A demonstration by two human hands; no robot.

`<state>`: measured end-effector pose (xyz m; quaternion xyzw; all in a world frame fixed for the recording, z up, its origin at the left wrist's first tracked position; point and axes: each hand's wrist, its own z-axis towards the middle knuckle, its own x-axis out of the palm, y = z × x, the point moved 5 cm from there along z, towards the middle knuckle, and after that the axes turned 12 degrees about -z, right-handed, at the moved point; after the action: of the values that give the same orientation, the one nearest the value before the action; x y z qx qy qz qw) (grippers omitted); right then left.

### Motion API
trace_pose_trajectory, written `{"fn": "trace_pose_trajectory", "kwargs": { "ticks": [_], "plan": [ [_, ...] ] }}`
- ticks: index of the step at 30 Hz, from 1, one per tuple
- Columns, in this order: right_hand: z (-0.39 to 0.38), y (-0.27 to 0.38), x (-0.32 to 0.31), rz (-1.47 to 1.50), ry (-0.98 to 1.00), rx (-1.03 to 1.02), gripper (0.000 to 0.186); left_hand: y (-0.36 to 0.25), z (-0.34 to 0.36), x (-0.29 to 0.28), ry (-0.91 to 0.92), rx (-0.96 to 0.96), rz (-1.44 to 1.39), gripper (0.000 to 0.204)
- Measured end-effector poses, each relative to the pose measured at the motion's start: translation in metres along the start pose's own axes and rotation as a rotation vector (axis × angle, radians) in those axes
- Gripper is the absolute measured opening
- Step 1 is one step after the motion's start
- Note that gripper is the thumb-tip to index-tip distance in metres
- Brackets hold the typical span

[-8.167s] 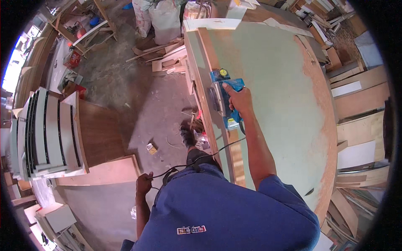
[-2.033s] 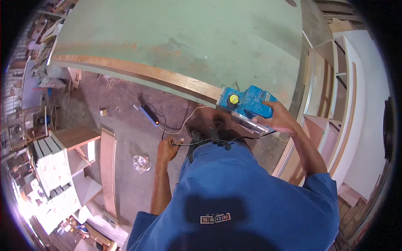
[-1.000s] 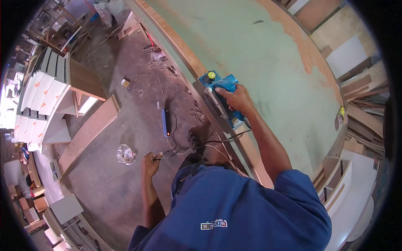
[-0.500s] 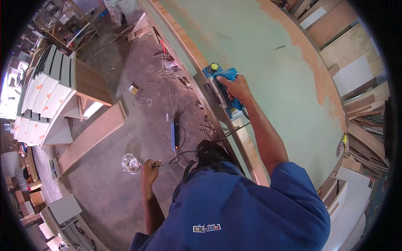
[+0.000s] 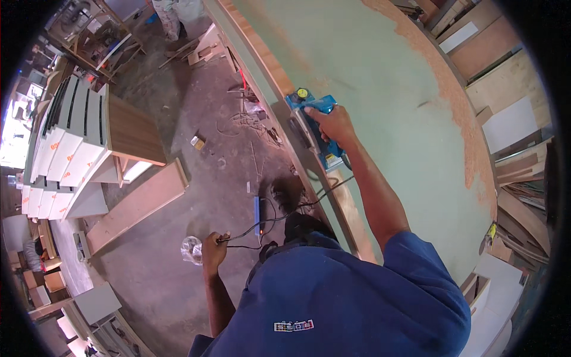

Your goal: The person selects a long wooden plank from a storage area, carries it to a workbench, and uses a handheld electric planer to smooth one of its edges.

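Note:
My right hand (image 5: 336, 126) is closed round the handle of a blue electric planer (image 5: 301, 107) with a yellow knob at its front. The planer rests on a long wooden edge strip (image 5: 270, 62) along the left side of a large pale green panel (image 5: 404, 154). Down at the left, my left hand (image 5: 214, 250) is closed on the planer's black power cord (image 5: 285, 215). The cord runs from there across to the planer's rear. A crumpled clear plastic bag (image 5: 191, 250) shows just beside my left hand, seemingly down on the floor.
Below the cord lies a blue power strip (image 5: 257, 214) on the concrete floor. A wooden board (image 5: 140, 208) leans by stacked white-faced panels (image 5: 77, 143) at left. Wood shavings (image 5: 253, 125) lie along the panel's base. Timber offcuts (image 5: 505, 89) stand at right. Another person's legs (image 5: 168, 18) show far off.
The view has shifted slightly, so the floor things sit further right and lower. The cord near my left hand hangs in a different loop. Both hands keep their hold; the planer has barely moved.

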<state>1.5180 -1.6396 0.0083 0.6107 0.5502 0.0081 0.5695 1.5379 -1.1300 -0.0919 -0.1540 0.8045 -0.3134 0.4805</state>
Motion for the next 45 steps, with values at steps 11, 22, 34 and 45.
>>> {"fn": "trace_pose_trajectory", "kwargs": {
  "ticks": [11, 22, 34, 45],
  "plan": [
    [0.143, 0.09, 0.033, -0.088, 0.003, 0.02, 0.059, -0.036, 0.158, -0.072, -0.061, -0.022, 0.0, 0.045],
    [0.269, 0.186, 0.06, 0.014, -0.005, -0.034, 0.046, -0.043, 0.296, -0.11, -0.099, -0.029, -0.077, 0.05],
    [0.404, 0.277, 0.09, 0.063, -0.024, -0.038, 0.041, -0.08, 0.496, -0.155, 0.007, -0.135, 0.082, 0.05],
    [0.565, 0.365, 0.119, 0.027, -0.009, -0.054, 0.042, -0.094, 0.623, -0.204, 0.046, -0.259, -0.018, 0.054]
  ]
}}
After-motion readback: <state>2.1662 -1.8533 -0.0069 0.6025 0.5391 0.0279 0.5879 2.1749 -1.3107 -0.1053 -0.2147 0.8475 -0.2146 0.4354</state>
